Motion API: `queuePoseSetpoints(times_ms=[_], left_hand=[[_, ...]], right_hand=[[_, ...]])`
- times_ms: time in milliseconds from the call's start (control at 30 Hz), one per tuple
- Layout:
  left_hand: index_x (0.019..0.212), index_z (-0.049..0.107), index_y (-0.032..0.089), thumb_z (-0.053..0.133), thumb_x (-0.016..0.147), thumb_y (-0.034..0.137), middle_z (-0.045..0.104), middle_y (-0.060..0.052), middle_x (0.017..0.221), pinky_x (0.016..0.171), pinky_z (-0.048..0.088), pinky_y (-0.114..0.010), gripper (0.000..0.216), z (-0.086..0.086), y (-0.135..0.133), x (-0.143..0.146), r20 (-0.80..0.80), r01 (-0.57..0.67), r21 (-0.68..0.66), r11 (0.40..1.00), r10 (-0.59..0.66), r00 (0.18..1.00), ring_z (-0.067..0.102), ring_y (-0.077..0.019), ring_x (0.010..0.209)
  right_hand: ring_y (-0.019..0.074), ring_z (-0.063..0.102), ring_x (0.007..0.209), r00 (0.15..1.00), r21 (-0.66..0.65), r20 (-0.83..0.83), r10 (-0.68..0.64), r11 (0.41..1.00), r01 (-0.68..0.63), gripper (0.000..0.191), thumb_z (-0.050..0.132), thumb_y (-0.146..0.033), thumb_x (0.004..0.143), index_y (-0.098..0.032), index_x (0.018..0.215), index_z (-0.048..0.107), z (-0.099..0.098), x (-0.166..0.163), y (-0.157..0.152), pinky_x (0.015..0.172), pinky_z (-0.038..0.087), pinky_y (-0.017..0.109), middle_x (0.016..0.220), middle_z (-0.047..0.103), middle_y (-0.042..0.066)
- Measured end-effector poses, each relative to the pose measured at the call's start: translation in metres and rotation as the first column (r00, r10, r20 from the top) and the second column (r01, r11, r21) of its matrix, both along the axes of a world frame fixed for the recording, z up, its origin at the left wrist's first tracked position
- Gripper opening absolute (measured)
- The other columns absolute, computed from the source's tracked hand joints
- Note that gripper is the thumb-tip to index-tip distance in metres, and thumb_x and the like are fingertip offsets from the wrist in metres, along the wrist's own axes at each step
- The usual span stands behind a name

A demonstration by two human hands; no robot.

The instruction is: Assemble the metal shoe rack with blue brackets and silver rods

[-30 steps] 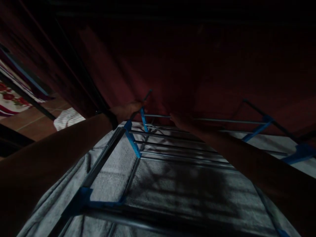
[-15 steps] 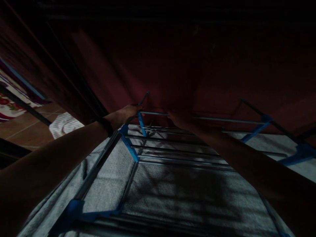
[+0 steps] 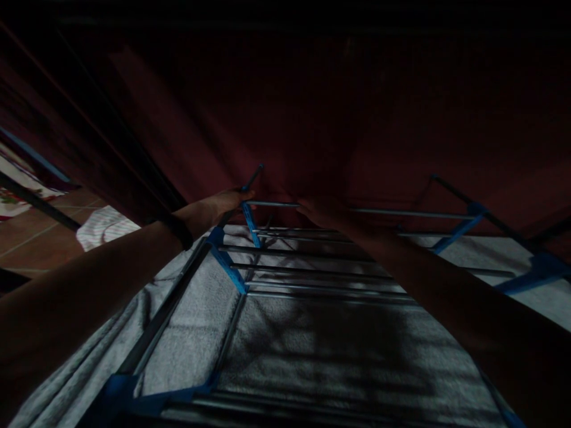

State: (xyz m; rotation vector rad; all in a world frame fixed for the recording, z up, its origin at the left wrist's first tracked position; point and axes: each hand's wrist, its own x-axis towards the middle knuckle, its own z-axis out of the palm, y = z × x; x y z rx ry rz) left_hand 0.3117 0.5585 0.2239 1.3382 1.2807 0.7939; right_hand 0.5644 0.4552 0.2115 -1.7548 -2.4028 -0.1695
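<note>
A metal drying rack (image 3: 312,279) with blue joints stretches away from me in dim light. A dark red cloth (image 3: 339,131) hangs down over its far end. Both my arms reach to that far edge. My left hand (image 3: 225,202), a dark band on its wrist, lies at the rack's far left corner where the cloth meets the rail. My right hand (image 3: 319,211) rests on the far rail at the cloth's lower edge. The fingers of both hands are too dark to make out.
A grey towel (image 3: 330,351) lies spread under the rack's bars. To the left are a brown tiled floor (image 3: 49,238), a white striped cloth (image 3: 104,226) on it, and a flowered fabric (image 3: 18,184) behind dark bars.
The view has tipped up and shifted slightly, so the rack sits lower and further left in frame. Both hands stay at the far rail by the red cloth.
</note>
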Motion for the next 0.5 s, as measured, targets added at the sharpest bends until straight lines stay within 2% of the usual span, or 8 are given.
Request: queuePoseSetpoints(times_ms=[200,333,500], left_hand=[[0.098,0.066,0.02,0.066,0.095,0.033,0.072,-0.004,0.088,0.073,0.053,-0.024,0.014,0.0,-0.0007,-0.0024,-0.009,0.007,-0.011,1.0,-0.007,1.0,0.068,-0.0146,0.08],[0.096,0.065,0.019,0.068,0.093,0.04,0.072,-0.005,0.084,0.072,0.054,-0.025,0.021,-0.0037,0.004,-0.0056,-0.021,0.019,-0.018,1.0,-0.019,1.0,0.067,-0.0156,0.076],[0.098,0.066,0.02,0.07,0.092,0.038,0.072,-0.006,0.089,0.075,0.055,-0.026,0.02,-0.0049,0.0045,-0.0051,0.015,0.027,0.021,0.999,-0.027,1.0,0.069,-0.0163,0.08]], right_hand=[[0.024,0.068,0.108,0.997,-0.036,-0.07,0.036,0.999,-0.039,0.039,0.037,-0.037,0.107,-0.021,0.128,0.066,0.006,0.0027,0.0026,0.091,0.047,0.032,0.118,0.073,0.011],[0.0228,0.068,0.106,0.996,-0.055,-0.088,0.028,0.998,-0.033,0.04,0.037,-0.037,0.107,-0.019,0.126,0.067,0.0092,0.0038,0.0066,0.091,0.046,0.031,0.12,0.073,0.011],[0.0243,0.067,0.11,0.998,-0.019,-0.049,0.035,0.999,-0.036,0.041,0.037,-0.036,0.107,-0.02,0.133,0.064,0.0045,0.0024,0.0033,0.094,0.046,0.034,0.123,0.072,0.012]])
